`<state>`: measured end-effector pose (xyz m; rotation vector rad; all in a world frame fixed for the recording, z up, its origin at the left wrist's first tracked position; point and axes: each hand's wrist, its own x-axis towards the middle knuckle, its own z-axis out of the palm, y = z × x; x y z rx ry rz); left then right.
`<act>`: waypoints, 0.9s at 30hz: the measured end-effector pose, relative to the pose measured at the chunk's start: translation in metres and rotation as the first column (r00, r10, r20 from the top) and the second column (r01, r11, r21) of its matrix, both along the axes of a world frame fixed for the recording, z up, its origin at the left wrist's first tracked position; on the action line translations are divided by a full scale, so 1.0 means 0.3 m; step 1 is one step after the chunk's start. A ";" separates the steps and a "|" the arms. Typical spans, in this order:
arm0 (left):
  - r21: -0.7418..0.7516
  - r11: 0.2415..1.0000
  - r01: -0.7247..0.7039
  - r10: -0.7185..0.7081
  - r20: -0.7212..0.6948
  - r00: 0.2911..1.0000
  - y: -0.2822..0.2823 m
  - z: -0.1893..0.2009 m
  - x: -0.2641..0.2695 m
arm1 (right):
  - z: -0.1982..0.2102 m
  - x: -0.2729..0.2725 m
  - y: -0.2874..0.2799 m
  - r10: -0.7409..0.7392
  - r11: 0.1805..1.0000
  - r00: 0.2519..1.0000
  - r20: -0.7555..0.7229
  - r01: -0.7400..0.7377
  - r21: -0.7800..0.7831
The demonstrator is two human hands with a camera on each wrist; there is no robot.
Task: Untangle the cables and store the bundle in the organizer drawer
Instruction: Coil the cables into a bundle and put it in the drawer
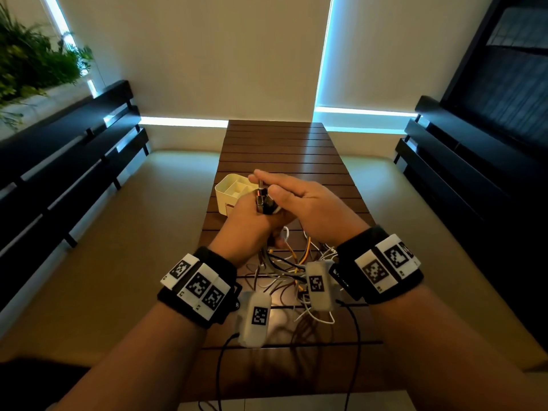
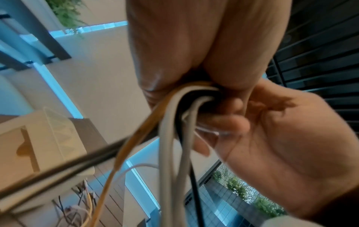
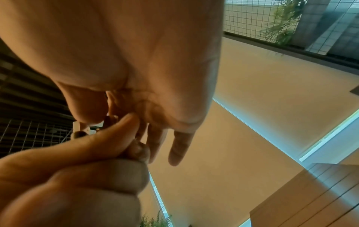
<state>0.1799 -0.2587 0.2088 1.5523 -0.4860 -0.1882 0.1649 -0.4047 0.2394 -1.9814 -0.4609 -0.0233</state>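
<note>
The left hand [image 1: 252,221] grips the cables [image 2: 174,138] by their plugs [image 1: 262,200], gathering ends together; the right hand [image 1: 299,200], fingers straight, steadies them.

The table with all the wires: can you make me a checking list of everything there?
Surface: slatted wooden table.
Job's things: white organizer, top compartments open, drawer closed.
Clutter: nothing seen.
Hands: left hand grips gathered cable ends; right hand at the plugs, fingers mostly straight.
Cables: tangled cables in white, black, orange on the table.
Surroundings: dark benches, plants.
</note>
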 end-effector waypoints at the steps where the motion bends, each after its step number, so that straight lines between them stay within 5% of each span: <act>1: 0.013 1.000 -0.012 0.012 -0.002 1.000 0.000 -0.006 -0.002 | 0.003 -0.002 -0.003 -0.007 1.000 1.000 0.016 0.008 -0.030; 5: -0.008 0.999 -0.034 0.033 -0.024 0.999 -0.015 -0.008 -0.010 | -0.001 -0.009 -0.013 -0.015 1.000 0.999 0.042 0.015 0.001; 7: -0.047 0.999 -0.019 0.019 -0.014 1.000 -0.016 0.009 -0.011 | -0.026 -0.014 -0.003 0.032 0.971 0.999 -0.033 -0.024 0.237; 9: -0.100 0.995 -0.008 0.009 0.013 1.000 -0.012 0.022 -0.002 | -0.071 -0.023 0.009 0.199 0.838 0.967 -0.161 -0.083 0.539; 11: -0.134 0.990 -0.050 0.054 0.023 0.998 -0.009 0.034 0.003 | -0.114 -0.036 0.021 0.324 0.783 0.922 -0.211 -0.136 0.607; 14: -0.126 0.987 -0.102 0.106 0.026 0.994 -0.012 0.027 0.005 | -0.159 -0.045 0.035 0.304 0.885 0.910 -0.283 -0.161 0.436; 17: -0.136 0.984 -0.114 0.115 0.001 0.993 -0.020 0.014 -0.013 | -0.170 -0.041 0.036 0.047 0.989 0.975 -0.216 -0.015 0.150; 22: -0.189 0.973 -0.134 0.131 -0.027 0.991 -0.027 0.003 -0.036 | -0.165 -0.036 0.033 -0.092 0.972 0.990 -0.107 0.067 -0.224; 27: -0.137 0.979 -0.153 0.159 0.031 0.987 -0.024 0.017 -0.048 | -0.156 -0.050 0.026 -0.110 0.984 0.988 -0.111 0.092 -0.151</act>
